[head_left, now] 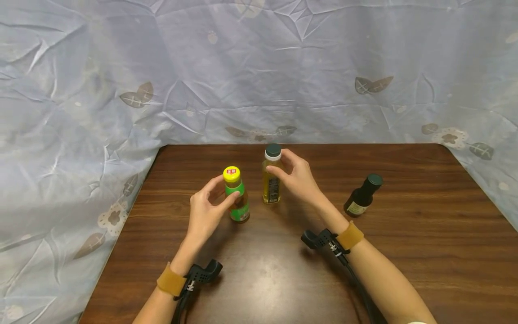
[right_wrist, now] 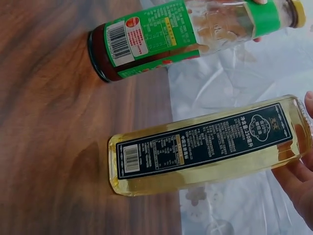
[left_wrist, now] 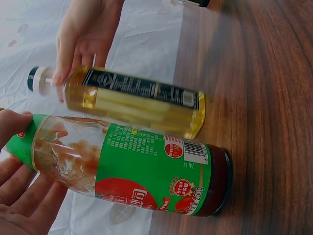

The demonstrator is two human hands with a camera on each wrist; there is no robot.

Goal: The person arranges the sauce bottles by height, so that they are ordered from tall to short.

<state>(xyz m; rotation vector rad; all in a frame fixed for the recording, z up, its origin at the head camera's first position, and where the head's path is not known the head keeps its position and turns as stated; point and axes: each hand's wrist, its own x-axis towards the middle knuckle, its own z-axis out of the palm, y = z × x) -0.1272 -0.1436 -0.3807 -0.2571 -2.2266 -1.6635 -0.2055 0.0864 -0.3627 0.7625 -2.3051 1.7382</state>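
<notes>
My left hand (head_left: pixel 201 212) grips a glass ketchup bottle (head_left: pixel 241 213) by its upper part, thumb on one side and fingers round the other. The bottle has a yellow cap and green labels, and the left wrist view shows a tomato on its label (left_wrist: pixel 146 181) and red smears inside the glass. With my right hand (head_left: pixel 300 179) I hold an oil bottle (head_left: pixel 272 191) near its neck, between thumb and fingers. Yellow oil fills it, under a dark green cap with a white collar; its black label (right_wrist: pixel 210 139) faces the right wrist camera. Both bottles stand nearly upright, side by side.
A small dark bottle (head_left: pixel 361 198) with a green cap and a pale label stands on the right of the brown wooden table (head_left: pixel 425 252). Grey patterned cloth (head_left: pixel 259 67) hangs behind the table and along its left side. Cameras on straps sit at both wrists.
</notes>
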